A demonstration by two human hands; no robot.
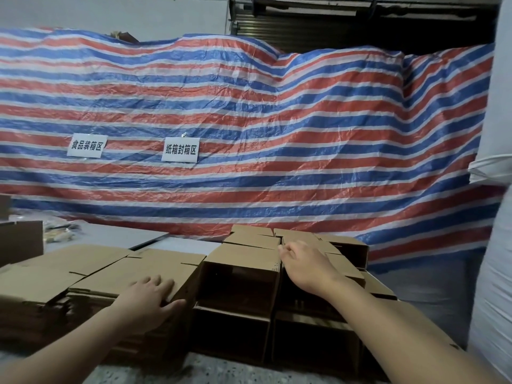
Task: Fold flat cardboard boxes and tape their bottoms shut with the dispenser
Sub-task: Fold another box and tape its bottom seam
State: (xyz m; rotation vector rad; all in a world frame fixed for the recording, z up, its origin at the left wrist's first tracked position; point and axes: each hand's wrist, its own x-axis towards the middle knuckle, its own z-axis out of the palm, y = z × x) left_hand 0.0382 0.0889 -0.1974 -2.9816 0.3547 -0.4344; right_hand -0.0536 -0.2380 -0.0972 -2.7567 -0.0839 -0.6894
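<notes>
— So, where are we reaching?
— We're pressing our left hand (148,296) flat, fingers spread, on the flat stack (116,275); our right hand (300,263), loosely open, is touching the folded boxes (243,256) just right

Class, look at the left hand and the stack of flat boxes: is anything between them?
Nothing visible. The left hand lies palm-down directly on the top flat box of the stack, thumb over its near right edge. No tape dispenser is in view.

Head view, forward-down, close over box stack (238,273), facing tarp (249,134).
</notes>
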